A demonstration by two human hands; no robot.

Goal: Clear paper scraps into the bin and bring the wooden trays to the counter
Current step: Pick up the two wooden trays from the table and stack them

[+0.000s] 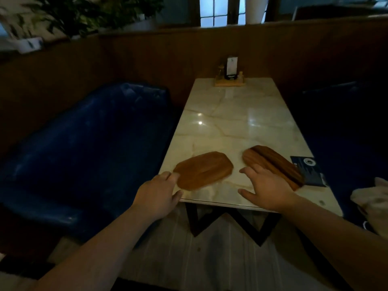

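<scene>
Marble booth table (231, 114) is showing no paper scraps; that step looks done. Two wooden trays, left tray (204, 170) and right tray (270, 162), are lying near its front edge, uncollected. I am touching my left hand (159, 196) to one, my right hand (266, 189) spreading open beside the other.

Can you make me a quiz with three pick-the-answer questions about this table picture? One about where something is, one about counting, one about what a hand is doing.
1. Where is the dark card?
A. Beside the right wooden tray
B. On the blue seat
C. Under the table

2. How many wooden trays lie on the table?
A. One
B. Two
C. Four

3. What is the left hand doing?
A. Lifting a tray high
B. Holding a cup
C. Touching the left wooden tray

Answers: 1 A, the card lies at that tray's right edge. 2 B, two trays show. 3 C, fingers meet its near end.
</scene>
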